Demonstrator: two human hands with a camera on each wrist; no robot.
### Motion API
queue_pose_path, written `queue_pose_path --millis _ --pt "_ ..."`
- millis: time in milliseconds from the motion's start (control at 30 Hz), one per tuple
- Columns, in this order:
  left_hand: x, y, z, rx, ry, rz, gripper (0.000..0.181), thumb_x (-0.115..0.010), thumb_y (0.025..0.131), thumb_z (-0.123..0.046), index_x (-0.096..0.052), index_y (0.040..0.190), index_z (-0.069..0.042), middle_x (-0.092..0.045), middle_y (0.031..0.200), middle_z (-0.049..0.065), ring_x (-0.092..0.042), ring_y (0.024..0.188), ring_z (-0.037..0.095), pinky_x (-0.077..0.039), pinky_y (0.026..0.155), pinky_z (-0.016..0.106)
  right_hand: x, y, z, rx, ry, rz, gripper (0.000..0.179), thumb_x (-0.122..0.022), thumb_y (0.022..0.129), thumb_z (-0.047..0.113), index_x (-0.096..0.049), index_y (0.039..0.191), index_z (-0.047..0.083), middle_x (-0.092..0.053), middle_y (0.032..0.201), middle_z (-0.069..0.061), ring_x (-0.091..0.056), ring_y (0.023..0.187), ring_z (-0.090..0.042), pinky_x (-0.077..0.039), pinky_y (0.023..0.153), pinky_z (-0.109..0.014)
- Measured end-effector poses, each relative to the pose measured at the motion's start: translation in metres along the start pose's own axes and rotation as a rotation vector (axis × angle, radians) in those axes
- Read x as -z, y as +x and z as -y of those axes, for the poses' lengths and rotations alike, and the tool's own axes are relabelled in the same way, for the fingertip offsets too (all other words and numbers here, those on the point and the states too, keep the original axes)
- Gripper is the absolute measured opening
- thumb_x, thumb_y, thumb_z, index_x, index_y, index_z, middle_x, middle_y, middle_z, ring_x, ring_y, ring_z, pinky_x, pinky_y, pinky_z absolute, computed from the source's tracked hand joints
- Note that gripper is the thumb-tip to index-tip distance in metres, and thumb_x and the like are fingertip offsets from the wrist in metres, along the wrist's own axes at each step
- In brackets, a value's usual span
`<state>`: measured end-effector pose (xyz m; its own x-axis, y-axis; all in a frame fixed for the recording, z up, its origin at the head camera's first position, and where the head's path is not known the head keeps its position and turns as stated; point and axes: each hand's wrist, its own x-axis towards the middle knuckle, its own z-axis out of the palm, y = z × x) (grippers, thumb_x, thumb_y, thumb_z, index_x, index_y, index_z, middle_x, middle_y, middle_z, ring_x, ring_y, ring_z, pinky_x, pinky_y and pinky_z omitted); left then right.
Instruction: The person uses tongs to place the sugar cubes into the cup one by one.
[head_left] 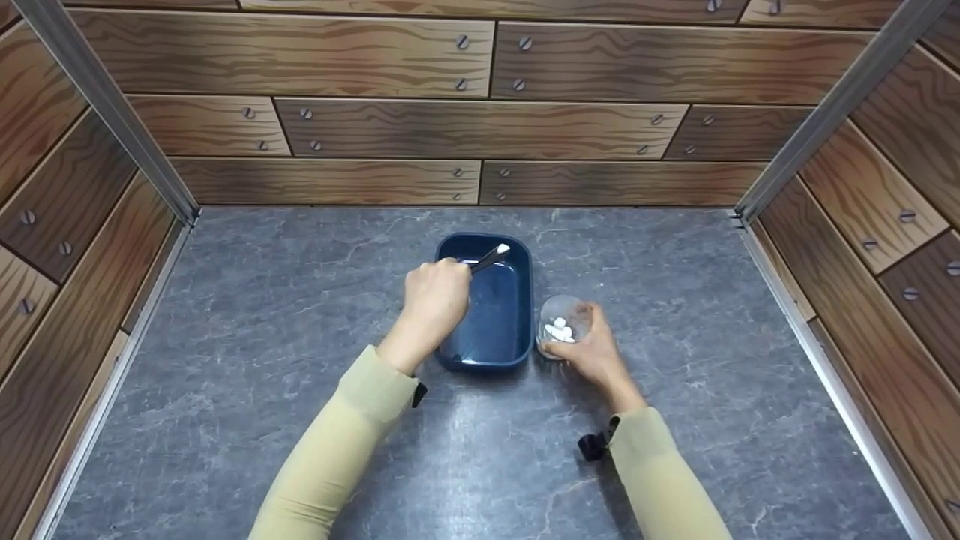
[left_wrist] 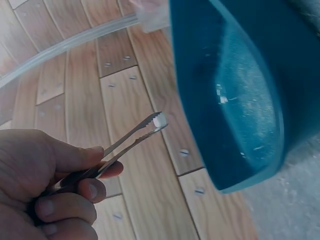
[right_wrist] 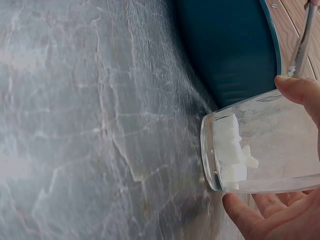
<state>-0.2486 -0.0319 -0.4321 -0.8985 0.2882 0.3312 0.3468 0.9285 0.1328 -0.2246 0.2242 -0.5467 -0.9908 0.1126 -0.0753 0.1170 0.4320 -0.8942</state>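
Observation:
My left hand (head_left: 437,298) grips a pair of dark metal tweezers (left_wrist: 127,142) with serrated tips. Pinched between those tips is a small white piece (left_wrist: 160,120); in the head view it shows above the far part of the blue bin (head_left: 491,322). My right hand (head_left: 592,349) holds a clear cup (right_wrist: 272,142) round its sides, thumb on one side and fingers on the other. Several white pieces (right_wrist: 230,150) lie at the bottom of the cup. The cup stands on the floor surface close to the bin's right side.
Grey marbled flooring (head_left: 300,300) surrounds the bin. Wood-print walls (head_left: 480,127) close off the back and both sides, with metal posts (head_left: 840,112) at the corners. A tiny white speck (head_left: 601,284) lies on the surface beyond the cup.

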Motion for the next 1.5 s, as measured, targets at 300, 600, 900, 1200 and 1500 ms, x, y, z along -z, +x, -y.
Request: queue_pose_path --millis 300,600,900,1200,1500 --pt "0.014 -0.011 -0.009 -0.045 -0.023 -0.068 0.014 -0.067 0.092 -0.016 -0.073 0.083 -0.007 -0.068 0.075 0.007 -0.067 0.06 0.033 -0.051 0.047 0.047 0.0 0.001 -0.001 -0.007 0.006 0.006 0.098 -0.089 0.066 0.014 -0.03 0.143 -0.003 -0.041 0.141 -0.028 -0.039 0.131 -0.039 -0.026 0.111 -0.049" --pt "0.026 -0.024 -0.022 -0.11 -0.033 -0.078 0.011 -0.069 0.091 -0.017 -0.072 0.084 -0.009 -0.067 0.074 0.002 -0.065 0.055 0.032 -0.049 0.043 0.044 0.001 0.002 -0.001 -0.003 -0.008 0.009 0.095 -0.089 0.066 0.014 -0.032 0.141 -0.003 -0.042 0.14 -0.027 -0.038 0.132 -0.039 -0.024 0.112 -0.048" --pt "0.03 -0.034 -0.037 -0.208 -0.047 -0.052 0.011 -0.069 0.09 -0.018 -0.072 0.082 -0.011 -0.063 0.07 0.0 -0.061 0.051 0.026 -0.048 0.042 0.039 0.001 0.001 -0.001 -0.002 -0.006 0.007 0.092 -0.088 0.067 0.014 -0.034 0.14 -0.002 -0.043 0.139 -0.027 -0.039 0.131 -0.039 -0.024 0.112 -0.049" --pt "0.024 -0.041 -0.046 -0.282 -0.042 0.029 0.014 -0.068 0.092 -0.022 -0.074 0.085 -0.011 -0.064 0.071 0.0 -0.061 0.054 0.025 -0.049 0.045 0.039 0.001 0.0 0.0 0.022 -0.007 -0.003 0.093 -0.089 0.066 0.013 -0.034 0.139 -0.002 -0.044 0.137 -0.028 -0.041 0.128 -0.038 -0.026 0.111 -0.048" --pt "0.014 -0.041 -0.053 -0.304 -0.032 0.046 0.016 -0.067 0.092 -0.023 -0.075 0.084 -0.011 -0.065 0.072 0.001 -0.062 0.056 0.024 -0.05 0.046 0.04 0.0 0.0 -0.002 0.038 0.015 -0.007 0.097 -0.089 0.066 0.012 -0.031 0.141 -0.006 -0.04 0.14 -0.03 -0.037 0.131 -0.039 -0.024 0.112 -0.046"
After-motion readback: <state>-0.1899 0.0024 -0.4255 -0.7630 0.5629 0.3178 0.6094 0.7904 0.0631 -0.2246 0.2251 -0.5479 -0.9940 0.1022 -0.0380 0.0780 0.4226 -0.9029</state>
